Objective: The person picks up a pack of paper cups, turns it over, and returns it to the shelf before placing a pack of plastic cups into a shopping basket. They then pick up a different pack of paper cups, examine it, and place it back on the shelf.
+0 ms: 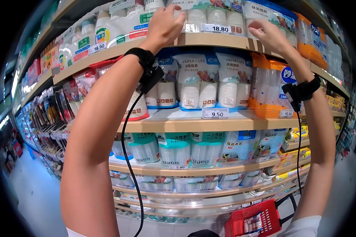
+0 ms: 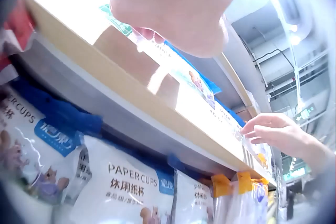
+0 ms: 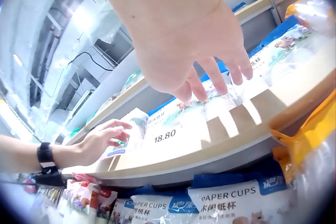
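My left hand (image 1: 166, 25) is raised to the upper shelf, in front of the packs there, its fingers loosely bent. My right hand (image 1: 269, 34) reaches up farther right, with fingers apart in the right wrist view, close to a squirrel-printed pack of paper cups (image 1: 283, 23). Between the hands stands another clear pack of paper cups (image 1: 215, 16), above a price tag (image 1: 216, 28) reading 18.80. Neither hand grips anything. In the left wrist view the left hand's fingers are mostly hidden behind its palm.
The shelf below bears smaller paper cup packs (image 1: 197, 81) and an orange pack (image 1: 265, 89) of clear cups. Plastic cup packs (image 1: 174, 148) stand lower down. A red shopping basket (image 1: 235, 225) with a pack inside is at the lower right. Black cables hang from both wrists.
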Available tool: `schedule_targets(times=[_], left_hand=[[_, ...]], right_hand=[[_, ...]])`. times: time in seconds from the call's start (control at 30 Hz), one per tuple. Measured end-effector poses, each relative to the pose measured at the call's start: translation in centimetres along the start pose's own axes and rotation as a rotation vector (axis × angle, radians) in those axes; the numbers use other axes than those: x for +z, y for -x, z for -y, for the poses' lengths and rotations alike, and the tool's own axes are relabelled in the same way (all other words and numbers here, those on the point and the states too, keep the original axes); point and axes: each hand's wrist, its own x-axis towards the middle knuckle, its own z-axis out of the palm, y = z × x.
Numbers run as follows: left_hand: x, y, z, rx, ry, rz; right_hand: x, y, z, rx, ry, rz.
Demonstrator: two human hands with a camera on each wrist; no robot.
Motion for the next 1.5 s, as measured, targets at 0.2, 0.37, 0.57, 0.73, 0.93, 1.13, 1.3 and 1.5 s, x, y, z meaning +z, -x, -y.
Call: schedule_targets(times=[0.2,0.37,0.57,0.73,0.93,1.13,1.3,1.5], left_hand=[[-6.7,7.7,-1.7,0.037,0.188,-0.036],[-13.3,16.6,-4.0,-0.133,0.306,0.117],[-19.0,28.5,-6.2,-0.402,0.437,0.145],[-22.3,40.7,-7.9,-0.777,0.534,0.252],[-23.7,49.7,-11.2,-1.043,0.537,0.375],[-23.0,55.1,-13.6,-1.013,0.413,0.597],[-21.5,56.7,-18.1,-1.262,0.662,0.755],[-18.7,56.7,-25.9,-1.194,0.837,0.870]], right_hand=[[-4.7,10.6,5.8,0.361,-0.517,0.146],[-1.5,22.4,12.3,0.539,-0.747,0.184],[4.6,37.2,15.3,0.905,-1.058,0.168],[5.9,48.0,17.6,1.169,-1.012,0.466],[2.0,61.0,19.9,1.431,-0.806,0.471],[-3.0,74.4,24.7,1.733,-0.654,0.511],[-8.0,76.4,29.6,1.962,-0.599,0.550],[-13.4,82.5,30.0,2.056,-0.546,0.473]])
